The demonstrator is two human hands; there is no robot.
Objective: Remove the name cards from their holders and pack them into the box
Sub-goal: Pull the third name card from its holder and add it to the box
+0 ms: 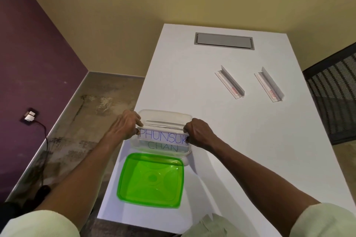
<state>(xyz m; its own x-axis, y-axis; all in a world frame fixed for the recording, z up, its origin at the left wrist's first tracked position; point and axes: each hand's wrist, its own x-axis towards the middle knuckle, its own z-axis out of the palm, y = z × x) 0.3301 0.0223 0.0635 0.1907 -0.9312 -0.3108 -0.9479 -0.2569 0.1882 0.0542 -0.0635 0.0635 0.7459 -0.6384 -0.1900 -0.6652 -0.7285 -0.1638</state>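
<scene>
A white name card (163, 137) with blue handwriting is held over the clear plastic box (167, 114) near the table's left edge. My left hand (126, 126) pinches the card's left end and my right hand (198, 132) pinches its right end. The card's lower half shows through the box's front wall, so it sits partly inside. A clear holder seems to lie in the box behind the card. Two empty clear acrylic holders (230, 82) (269, 84) lie on the white table (240, 150) at the far right.
The green box lid (151, 180) lies upside down just in front of the box. A grey cable hatch (224, 41) is set into the table's far end. A black mesh panel (335, 98) stands right of the table. Bare floor lies to the left.
</scene>
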